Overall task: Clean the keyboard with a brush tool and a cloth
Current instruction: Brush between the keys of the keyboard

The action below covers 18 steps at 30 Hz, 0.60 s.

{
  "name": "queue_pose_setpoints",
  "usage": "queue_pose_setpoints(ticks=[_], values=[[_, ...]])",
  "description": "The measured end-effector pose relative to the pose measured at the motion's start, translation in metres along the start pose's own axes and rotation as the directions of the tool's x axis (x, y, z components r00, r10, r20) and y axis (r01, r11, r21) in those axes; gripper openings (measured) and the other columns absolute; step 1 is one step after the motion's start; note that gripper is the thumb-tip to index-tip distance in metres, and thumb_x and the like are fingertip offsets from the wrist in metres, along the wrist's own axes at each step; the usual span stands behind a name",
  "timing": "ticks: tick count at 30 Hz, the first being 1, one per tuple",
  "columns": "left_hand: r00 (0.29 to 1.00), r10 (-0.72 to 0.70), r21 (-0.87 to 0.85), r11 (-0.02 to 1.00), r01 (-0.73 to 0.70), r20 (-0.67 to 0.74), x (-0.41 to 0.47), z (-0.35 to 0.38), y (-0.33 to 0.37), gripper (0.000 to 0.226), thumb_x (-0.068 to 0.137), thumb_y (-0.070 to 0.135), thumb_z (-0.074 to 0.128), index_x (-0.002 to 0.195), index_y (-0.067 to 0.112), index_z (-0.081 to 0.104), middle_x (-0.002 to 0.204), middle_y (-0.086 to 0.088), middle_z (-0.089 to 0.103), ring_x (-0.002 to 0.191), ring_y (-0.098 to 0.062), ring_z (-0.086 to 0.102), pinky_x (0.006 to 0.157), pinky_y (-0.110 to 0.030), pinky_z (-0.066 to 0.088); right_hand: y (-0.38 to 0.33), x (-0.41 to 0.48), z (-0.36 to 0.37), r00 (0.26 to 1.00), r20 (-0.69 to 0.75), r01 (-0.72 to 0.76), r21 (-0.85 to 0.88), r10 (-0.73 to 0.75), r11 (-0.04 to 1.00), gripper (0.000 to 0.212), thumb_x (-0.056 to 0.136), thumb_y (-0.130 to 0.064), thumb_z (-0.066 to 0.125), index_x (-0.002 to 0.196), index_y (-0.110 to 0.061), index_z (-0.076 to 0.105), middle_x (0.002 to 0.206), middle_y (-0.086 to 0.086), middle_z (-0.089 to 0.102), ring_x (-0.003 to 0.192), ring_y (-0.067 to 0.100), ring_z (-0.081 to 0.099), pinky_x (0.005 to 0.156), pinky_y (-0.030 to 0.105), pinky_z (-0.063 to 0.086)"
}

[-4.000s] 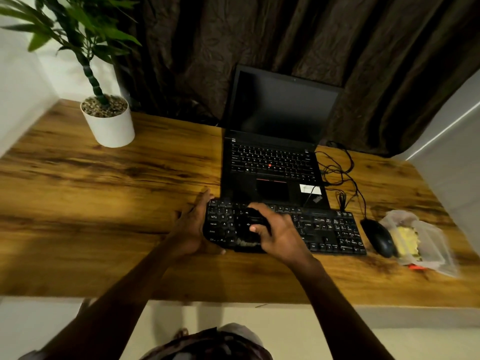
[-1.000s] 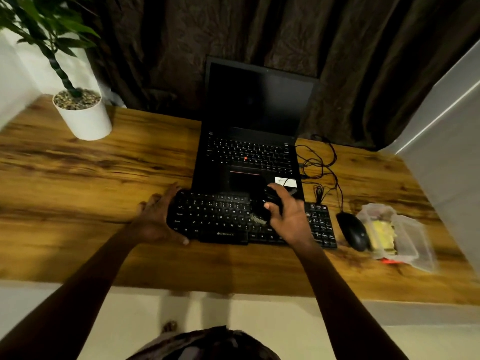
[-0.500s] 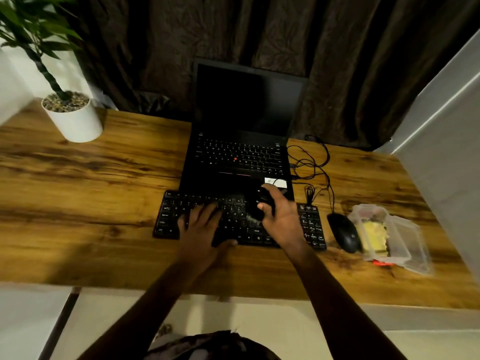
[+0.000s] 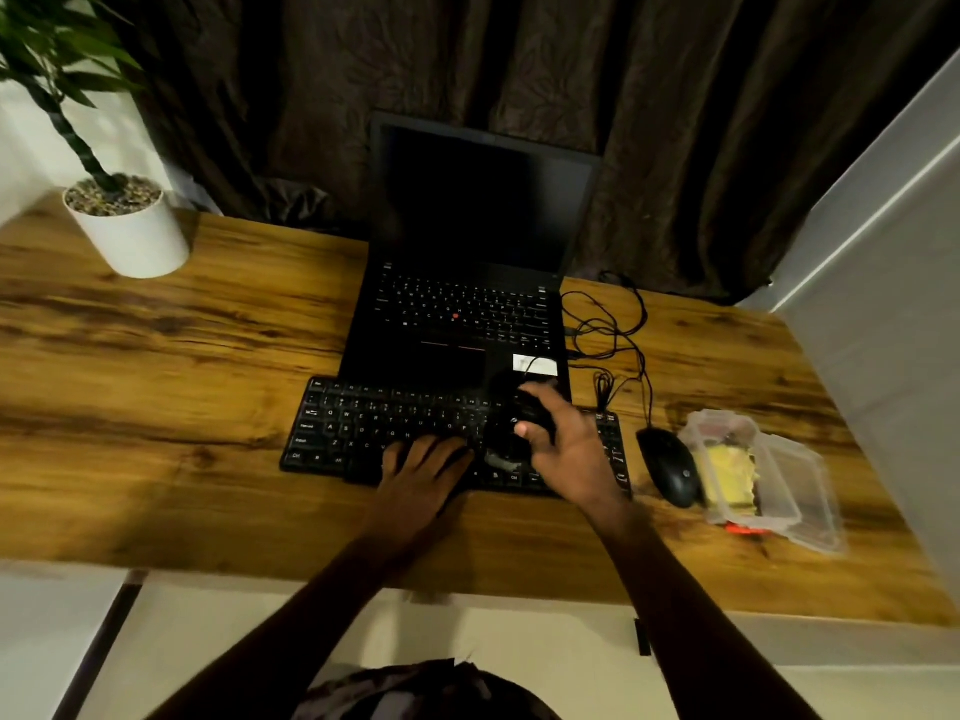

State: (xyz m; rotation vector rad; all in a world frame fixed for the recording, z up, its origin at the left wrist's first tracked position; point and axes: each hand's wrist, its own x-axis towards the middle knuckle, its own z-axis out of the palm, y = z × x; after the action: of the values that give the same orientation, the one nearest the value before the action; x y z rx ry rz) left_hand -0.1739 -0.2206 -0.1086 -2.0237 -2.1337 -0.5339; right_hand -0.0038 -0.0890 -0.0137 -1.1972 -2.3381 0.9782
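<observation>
A black external keyboard point(image 4: 374, 423) lies on the wooden desk point(image 4: 171, 356) in front of the laptop. My right hand point(image 4: 566, 449) grips a dark brush tool point(image 4: 511, 428) whose pale bristle end touches the keys right of the keyboard's middle. My left hand point(image 4: 421, 475) lies flat on the lower middle keys with fingers spread, holding nothing. The yellow cloth point(image 4: 730, 478) sits inside a clear plastic box at the right.
An open black laptop point(image 4: 467, 304) stands behind the keyboard. A black mouse point(image 4: 670, 472) and tangled cables point(image 4: 613, 335) lie to the right, beside the clear plastic box point(image 4: 784, 485). A white plant pot point(image 4: 132, 233) stands at the back left. A wall rises at the right.
My left hand has moved from the keyboard's left edge onto its lower middle keys. My right hand with the brush tool has shifted from the left part of the keyboard to right of its middle.
</observation>
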Motion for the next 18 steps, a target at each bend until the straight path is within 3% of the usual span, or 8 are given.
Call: queue_pose_setpoints(ticks=[5,6,8,10,15,18], values=[[1.0,-0.029,-0.015,0.999,0.029,0.005,0.001,0.002,0.007,0.051,0.092,0.053,0.039,0.129,0.021,0.055,0.133,-0.001,0.053,0.122,-0.021,0.043,0.097,-0.056,0.043,0.011,-0.004,-0.011,0.999,0.036,-0.003,-0.001,0.003,1.0,0.049,0.096,-0.012,0.061,0.136,-0.036,0.049,0.111,-0.005,0.059,0.086,-0.002,0.058,0.057,0.009,0.051],[0.999,-0.036,-0.016,0.999,0.036,0.007,0.0,0.003,0.007,0.051,0.093,0.053,0.039,0.13,0.021,0.054,0.134,-0.001,0.053,0.123,-0.02,0.043,0.097,-0.056,0.043,0.017,-0.004,-0.017,0.999,0.033,-0.009,-0.024,0.01,1.0,0.049,0.096,-0.015,0.062,0.136,-0.039,0.049,0.115,-0.001,0.06,0.089,0.001,0.06,0.06,0.014,0.055],[0.999,-0.05,-0.011,0.999,0.05,0.014,-0.001,0.004,0.006,0.051,0.094,0.054,0.038,0.13,0.022,0.055,0.135,0.0,0.053,0.123,-0.02,0.043,0.098,-0.056,0.043,0.029,-0.006,-0.025,1.0,0.007,-0.025,-0.082,0.026,0.996,0.051,0.095,-0.025,0.061,0.136,-0.05,0.043,0.122,0.008,0.061,0.102,0.021,0.064,0.074,0.038,0.062],[0.998,-0.059,-0.002,0.998,0.059,0.018,-0.001,0.003,0.006,0.052,0.094,0.055,0.037,0.129,0.022,0.057,0.134,0.0,0.054,0.122,-0.02,0.043,0.097,-0.056,0.044,0.036,-0.009,-0.025,1.0,0.019,-0.009,-0.143,0.012,0.99,0.052,0.095,-0.032,0.06,0.136,-0.054,0.039,0.117,0.008,0.062,0.105,0.029,0.062,0.08,0.048,0.06],[0.996,-0.084,-0.029,0.996,0.086,0.042,0.001,0.003,0.005,0.051,0.093,0.057,0.04,0.129,0.025,0.058,0.135,0.003,0.052,0.123,-0.019,0.042,0.102,-0.05,0.035,0.019,-0.015,-0.009,0.994,0.112,0.017,-0.066,-0.009,0.998,0.059,0.093,-0.029,0.061,0.131,-0.067,0.036,0.122,0.007,0.054,0.107,0.024,0.061,0.077,0.045,0.062],[0.995,-0.088,-0.048,0.995,0.09,0.038,0.0,0.006,0.004,0.049,0.095,0.057,0.04,0.129,0.026,0.056,0.137,0.003,0.051,0.124,-0.02,0.041,0.101,-0.049,0.034,0.019,-0.019,-0.022,0.995,0.096,0.031,-0.071,-0.024,0.997,0.057,0.093,-0.029,0.06,0.132,-0.064,0.037,0.126,0.003,0.056,0.113,0.026,0.058,0.079,0.048,0.061]])
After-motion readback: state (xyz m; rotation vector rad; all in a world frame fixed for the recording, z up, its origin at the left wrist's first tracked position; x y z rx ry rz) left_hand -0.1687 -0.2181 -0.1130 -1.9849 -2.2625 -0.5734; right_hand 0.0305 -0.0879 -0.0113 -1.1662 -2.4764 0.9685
